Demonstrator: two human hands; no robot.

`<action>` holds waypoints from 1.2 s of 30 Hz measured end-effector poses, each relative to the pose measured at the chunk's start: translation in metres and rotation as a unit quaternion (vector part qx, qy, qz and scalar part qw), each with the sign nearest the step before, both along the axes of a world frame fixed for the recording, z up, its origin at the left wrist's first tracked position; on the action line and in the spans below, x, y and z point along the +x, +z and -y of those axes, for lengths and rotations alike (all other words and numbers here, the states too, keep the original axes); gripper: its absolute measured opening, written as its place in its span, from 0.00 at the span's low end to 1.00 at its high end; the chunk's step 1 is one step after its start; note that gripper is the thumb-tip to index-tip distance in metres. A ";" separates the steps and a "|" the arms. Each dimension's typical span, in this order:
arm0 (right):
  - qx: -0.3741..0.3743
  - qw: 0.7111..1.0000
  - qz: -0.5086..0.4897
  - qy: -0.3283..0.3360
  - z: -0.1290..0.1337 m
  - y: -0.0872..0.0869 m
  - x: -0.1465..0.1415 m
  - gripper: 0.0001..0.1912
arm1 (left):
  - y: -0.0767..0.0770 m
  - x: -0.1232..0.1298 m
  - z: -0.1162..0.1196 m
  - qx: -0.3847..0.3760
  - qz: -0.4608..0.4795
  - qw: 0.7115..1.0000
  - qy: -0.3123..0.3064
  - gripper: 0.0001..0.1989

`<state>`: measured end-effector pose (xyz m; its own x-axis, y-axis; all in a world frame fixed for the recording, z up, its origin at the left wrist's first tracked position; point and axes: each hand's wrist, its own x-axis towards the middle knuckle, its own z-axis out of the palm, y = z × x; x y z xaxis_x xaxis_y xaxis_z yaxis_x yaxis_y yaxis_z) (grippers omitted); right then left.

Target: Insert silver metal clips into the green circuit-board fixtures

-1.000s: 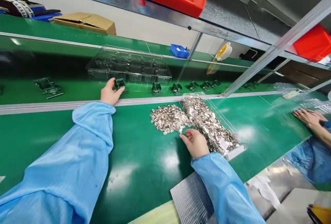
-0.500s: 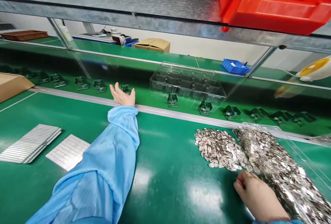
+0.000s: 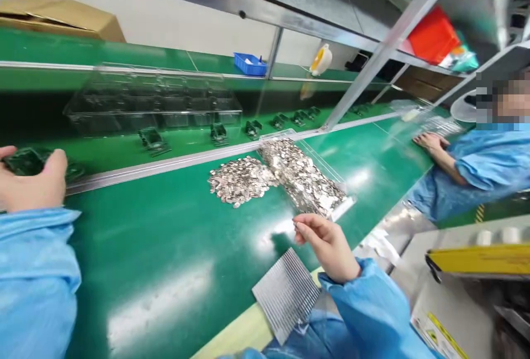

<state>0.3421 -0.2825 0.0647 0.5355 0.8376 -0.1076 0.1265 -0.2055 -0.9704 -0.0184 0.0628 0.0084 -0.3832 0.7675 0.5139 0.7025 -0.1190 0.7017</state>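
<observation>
At the left edge, my left hand point(image 3: 35, 185) has its fingers round a green circuit board part point(image 3: 27, 161), just over the far strip of the bench. My right hand point(image 3: 325, 243) is pinched on a tiny metal piece point(image 3: 295, 226), above the bench's front part. Beyond it lie a loose pile of small metal pieces point(image 3: 242, 179) and a clear tray point(image 3: 304, 174) full of similar pieces. A ridged metallic sheet point(image 3: 287, 292) lies below my right hand at the bench edge. More green board parts point(image 3: 153, 141) stand along the back strip.
Behind the metal rail point(image 3: 186, 161) sits a clear compartment tray point(image 3: 153, 99). A blue bin point(image 3: 250, 64) and a cardboard box point(image 3: 62, 16) are farther back. A slanted metal post point(image 3: 372, 55) rises at the right. A co-worker's hand point(image 3: 430, 141) rests on the bench beyond it.
The view has swung to the right. My left hand now has its fingers round a board part. My right hand has moved off the metal pieces towards the bench's front edge. A co-worker has come into view.
</observation>
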 end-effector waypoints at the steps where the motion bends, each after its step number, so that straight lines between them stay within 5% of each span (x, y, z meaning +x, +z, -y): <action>1: 0.010 1.000 -0.010 -0.015 0.007 -0.002 -0.001 0.24 | -0.005 0.016 0.017 0.009 0.008 1.000 -0.023 0.31; 6: 0.053 0.998 -0.016 -0.037 0.036 -0.010 -0.011 0.21 | -0.021 0.087 0.131 -0.041 -0.015 0.966 -0.255 0.28; 11: 0.064 0.996 0.010 -0.062 0.058 -0.017 -0.022 0.17 | -0.018 0.108 0.206 -0.077 -0.100 0.906 -0.404 0.25; 18: 0.057 0.993 0.052 -0.084 0.085 -0.032 -0.021 0.14 | -0.020 0.079 0.222 -0.142 -0.139 0.837 -0.509 0.62; 23: 0.067 0.996 -0.010 -0.065 0.087 -0.033 -0.033 0.15 | -0.014 0.075 0.214 -0.161 -0.172 0.819 -0.524 0.46; 27: 0.069 0.992 -0.065 -0.084 0.084 -0.036 -0.048 0.16 | -0.009 0.104 0.232 -0.143 -0.023 0.807 -0.572 0.30; 29: 0.074 0.989 -0.089 -0.089 0.084 -0.037 -0.054 0.16 | -0.009 0.127 0.252 -0.206 0.097 0.771 -0.594 0.28; 33: 0.083 0.986 -0.086 -0.114 0.084 -0.034 -0.063 0.16 | -0.007 0.167 0.291 -0.344 0.233 0.641 -0.645 0.29; 36: 0.085 0.987 -0.054 -0.128 0.081 -0.035 -0.071 0.13 | -0.005 0.177 0.302 -0.355 0.246 0.602 -0.672 0.24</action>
